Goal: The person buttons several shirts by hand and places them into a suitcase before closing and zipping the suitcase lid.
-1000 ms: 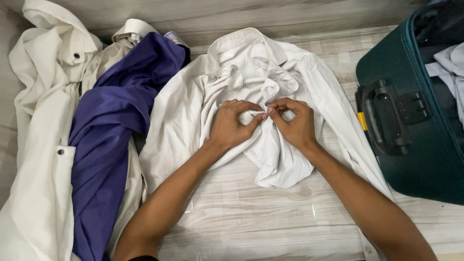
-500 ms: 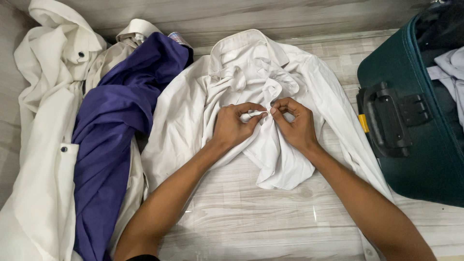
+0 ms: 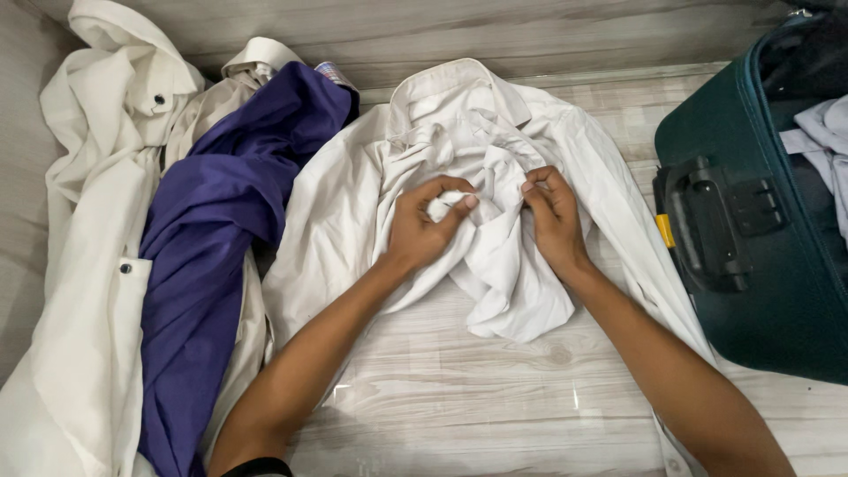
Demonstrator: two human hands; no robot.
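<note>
Head view, looking straight down on a pale wood-grain floor (image 3: 459, 397). At centre, a white collared shirt (image 3: 336, 212), lying face up, collar toward the far edge, front panels bunched and crumpled over the chest, sleeves spread to left and right. Left hand (image 3: 422, 225) closed on a fold of the shirt's front edge, thumb and forefinger pinching the fabric. Right hand (image 3: 552, 216) just to the right of it, fingers curled into a pinch on the neighbouring fold; the two hands near but not touching. Hard to tell whether a button sits between the fingers, too small and hidden in the folds. Judging from the rumpled front, no folding done yet: placket not visibly closed, cloth not smoothed, sleeves not brought in; work on the front edges looks barely under way. To the left, a purple garment (image 3: 212, 238) draped in a long twist, lying across a cream garment with dark snaps (image 3: 79, 291), both loose and unfolded, touching the shirt's left sleeve. At the right edge, a dark green suitcase (image 3: 777, 309), open, with a black handle (image 3: 707, 225) facing the shirt and some pale clothing (image 3: 817, 132) already inside.
</note>
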